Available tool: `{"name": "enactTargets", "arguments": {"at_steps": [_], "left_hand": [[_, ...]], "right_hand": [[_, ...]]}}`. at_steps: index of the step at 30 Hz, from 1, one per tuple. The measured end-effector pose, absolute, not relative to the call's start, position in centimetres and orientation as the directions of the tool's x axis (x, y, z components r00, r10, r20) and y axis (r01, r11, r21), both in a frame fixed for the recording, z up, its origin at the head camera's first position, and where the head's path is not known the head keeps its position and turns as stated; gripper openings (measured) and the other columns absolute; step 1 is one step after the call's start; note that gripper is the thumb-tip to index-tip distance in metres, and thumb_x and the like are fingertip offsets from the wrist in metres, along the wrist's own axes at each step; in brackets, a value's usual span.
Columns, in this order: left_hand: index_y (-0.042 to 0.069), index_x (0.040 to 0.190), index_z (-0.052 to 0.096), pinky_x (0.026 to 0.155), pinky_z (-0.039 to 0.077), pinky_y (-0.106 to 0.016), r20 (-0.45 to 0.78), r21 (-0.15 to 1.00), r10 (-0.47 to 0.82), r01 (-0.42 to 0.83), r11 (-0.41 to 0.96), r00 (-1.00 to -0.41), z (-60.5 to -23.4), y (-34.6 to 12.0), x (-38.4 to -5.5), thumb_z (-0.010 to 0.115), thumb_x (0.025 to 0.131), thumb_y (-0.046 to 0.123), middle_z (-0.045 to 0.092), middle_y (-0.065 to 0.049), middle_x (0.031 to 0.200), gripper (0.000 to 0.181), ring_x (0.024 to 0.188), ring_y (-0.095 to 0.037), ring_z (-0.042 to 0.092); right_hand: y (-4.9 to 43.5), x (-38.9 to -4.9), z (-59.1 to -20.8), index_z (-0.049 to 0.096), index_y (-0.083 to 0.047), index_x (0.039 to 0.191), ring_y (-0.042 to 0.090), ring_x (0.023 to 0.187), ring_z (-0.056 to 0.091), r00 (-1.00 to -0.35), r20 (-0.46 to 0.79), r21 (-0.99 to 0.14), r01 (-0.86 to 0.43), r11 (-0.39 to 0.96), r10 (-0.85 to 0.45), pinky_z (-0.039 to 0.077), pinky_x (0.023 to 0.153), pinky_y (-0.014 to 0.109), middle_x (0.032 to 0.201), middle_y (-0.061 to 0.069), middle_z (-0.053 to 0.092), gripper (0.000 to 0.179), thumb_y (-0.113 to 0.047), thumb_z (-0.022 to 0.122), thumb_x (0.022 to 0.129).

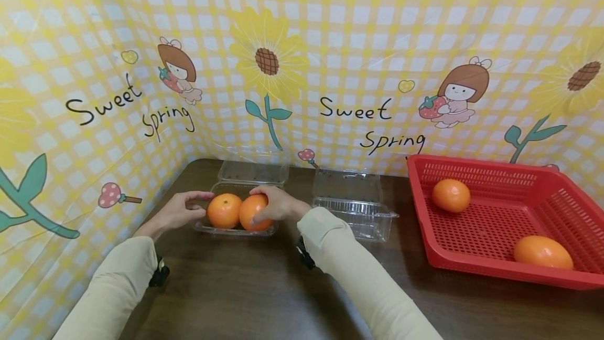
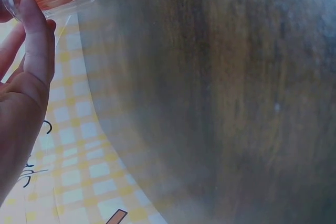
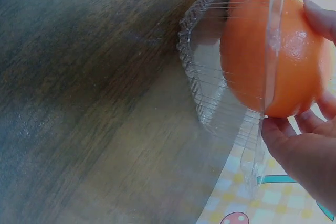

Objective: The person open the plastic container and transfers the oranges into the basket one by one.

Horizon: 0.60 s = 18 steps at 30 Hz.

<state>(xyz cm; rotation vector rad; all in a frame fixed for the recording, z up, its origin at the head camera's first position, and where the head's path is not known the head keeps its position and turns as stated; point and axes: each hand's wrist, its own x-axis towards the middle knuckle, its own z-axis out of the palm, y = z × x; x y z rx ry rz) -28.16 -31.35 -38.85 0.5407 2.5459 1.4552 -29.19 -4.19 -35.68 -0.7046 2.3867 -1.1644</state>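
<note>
A clear plastic clamshell box [image 1: 236, 232] stands on the table with its lid raised at the back. Two oranges sit side by side in it, a left orange [image 1: 224, 211] and a right orange [image 1: 250, 213]. My right hand [image 1: 278, 206] grips the right orange, thumb in front and fingers behind; in the right wrist view this orange [image 3: 294, 61] is partly inside the box's ridged wall [image 3: 220, 77]. My left hand [image 1: 176, 211] is at the box's left end, its fingers spread and fairly straight. In the left wrist view a digit [image 2: 37, 40] touches the box's wall.
Right of the hands stands a second clear clamshell box [image 1: 368, 219], its lid up. Farther right, a red plastic basket [image 1: 472, 235] holds an orange [image 1: 451, 195] at its back left and another orange [image 1: 542, 252] near the front. A yellow checked cloth [image 1: 302, 93] hangs behind the table.
</note>
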Motion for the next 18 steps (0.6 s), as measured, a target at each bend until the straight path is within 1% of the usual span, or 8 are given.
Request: {"name": "enactTargets", "arguments": {"at_steps": [5, 11, 18], "left_hand": [[-0.017, 0.122, 0.039, 0.058, 0.049, -0.028, 0.040, 0.854, 0.399, 0.239, 0.462, -0.916, -38.80, -31.18, -28.20, 0.055, 0.080, -0.005, 0.040, -0.035, 0.122, 0.046, 0.078, -0.010, 0.060], [-0.017, 0.121, 0.040, 0.057, 0.049, -0.028, 0.070, 0.837, 0.405, 0.275, 0.474, -0.912, -38.97, -31.32, -28.24, 0.054, 0.080, -0.006, 0.041, -0.035, 0.120, 0.045, 0.076, -0.009, 0.060], [-0.015, 0.121, 0.042, 0.057, 0.049, -0.028, 0.053, 0.835, 0.391, 0.255, 0.487, -0.919, -38.79, -31.35, -28.19, 0.054, 0.079, -0.006, 0.042, -0.035, 0.120, 0.045, 0.076, -0.007, 0.060]], "right_hand": [[-4.09, -29.22, -35.52, 0.046, -0.008, 0.126, 0.016, 0.094, 0.049, -0.803, -0.114, -0.807, -0.268, 0.526, -0.584, 0.042, 0.078, 0.025, 0.119, 0.005, 0.047, 0.065, -0.010, 0.075, 0.068], [-4.11, -29.01, -35.18, 0.046, -0.007, 0.126, 0.016, 0.094, 0.050, -0.804, -0.091, -0.816, -0.278, 0.507, -0.588, 0.042, 0.076, 0.024, 0.119, 0.005, 0.048, 0.065, -0.011, 0.075, 0.068], [-4.00, -28.92, -34.87, 0.045, -0.006, 0.126, 0.015, 0.092, 0.050, -0.797, -0.082, -0.824, -0.284, 0.490, -0.599, 0.042, 0.075, 0.023, 0.119, 0.005, 0.048, 0.065, -0.011, 0.074, 0.069]]}}
